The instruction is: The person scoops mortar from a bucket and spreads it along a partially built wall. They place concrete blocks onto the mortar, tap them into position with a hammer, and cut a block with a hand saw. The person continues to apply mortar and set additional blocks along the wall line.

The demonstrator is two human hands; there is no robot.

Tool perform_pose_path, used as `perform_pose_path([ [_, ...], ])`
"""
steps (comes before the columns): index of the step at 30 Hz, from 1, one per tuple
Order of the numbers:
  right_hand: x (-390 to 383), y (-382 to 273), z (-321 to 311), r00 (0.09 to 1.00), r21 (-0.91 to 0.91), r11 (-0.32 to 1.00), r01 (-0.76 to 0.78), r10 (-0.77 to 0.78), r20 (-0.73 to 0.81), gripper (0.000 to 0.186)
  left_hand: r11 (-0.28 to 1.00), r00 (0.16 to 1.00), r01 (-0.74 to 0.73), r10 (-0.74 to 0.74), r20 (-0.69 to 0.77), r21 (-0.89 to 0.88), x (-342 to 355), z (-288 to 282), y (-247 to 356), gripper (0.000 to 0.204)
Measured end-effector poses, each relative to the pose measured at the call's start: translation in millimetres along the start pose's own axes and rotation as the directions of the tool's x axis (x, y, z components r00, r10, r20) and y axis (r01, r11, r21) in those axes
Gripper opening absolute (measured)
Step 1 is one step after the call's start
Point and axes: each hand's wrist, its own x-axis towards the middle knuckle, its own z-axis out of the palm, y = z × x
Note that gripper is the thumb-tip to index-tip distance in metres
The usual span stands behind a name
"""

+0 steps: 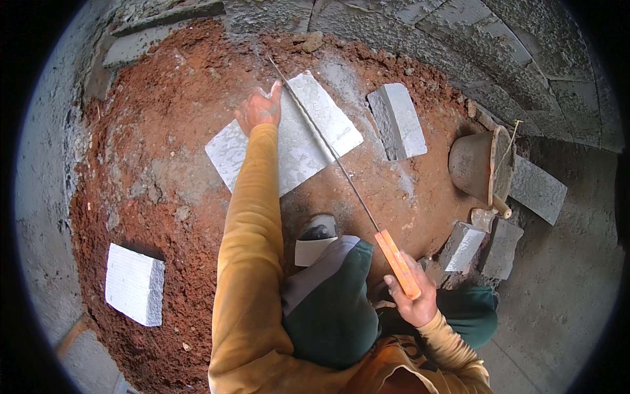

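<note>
A pale grey lightweight concrete block (295, 161) lies flat on the red soil in front of me. My left hand (258, 110) grips its far left edge, the thumb close to the blade and the other fingers partly hidden. My right hand (417, 294) is wrapped around the orange handle (396, 264) of a handsaw. The saw's long thin blade (355, 189) runs diagonally across the block, along a dark line on its surface; how deep it sits I cannot tell. The blade tip extends past the block's far edge.
Another cut block (405, 121) lies to the right, and a white block (134, 284) to the near left. A dirty bucket (474, 165) lies tipped beside a grey slab (538, 189) and block pieces (462, 247). A block wall (485, 59) bounds the far side.
</note>
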Motion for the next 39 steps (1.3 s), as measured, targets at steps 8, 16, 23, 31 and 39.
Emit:
perform_pose_path([
  [8, -9, 5, -16, 0.999, -0.044, 0.999, -0.017, 0.019, 0.043, 0.047, 0.999, 0.998, 0.032, -0.031, 0.056, -0.012, -3, -7, 4, 0.072],
  [16, 0, -10, -16, 0.996, -0.059, 0.997, -0.054, 0.058, 0.062, 0.047, 1.000, 0.999, 0.017, -0.017, 0.050, -0.004, -8, -11, 4, 0.069],
  [23, 29, -4, 4, 0.998, -0.071, 0.997, 0.004, 0.000, 0.059, 0.048, 1.000, 1.000, 0.015, -0.015, 0.025, -0.007, -12, -13, 1, 0.066],
  [31, 15, -29, -10, 0.999, -0.095, 0.995, -0.041, 0.043, 0.029, 0.045, 1.000, 1.000, 0.013, -0.013, -0.016, -0.027, -13, -12, 3, 0.056],
  [39, 42, -31, -5, 0.977, -0.032, 0.983, -0.180, 0.183, 0.106, 0.042, 0.999, 0.999, 0.026, -0.026, -0.018, -0.033, -10, -8, 0, 0.056],
])
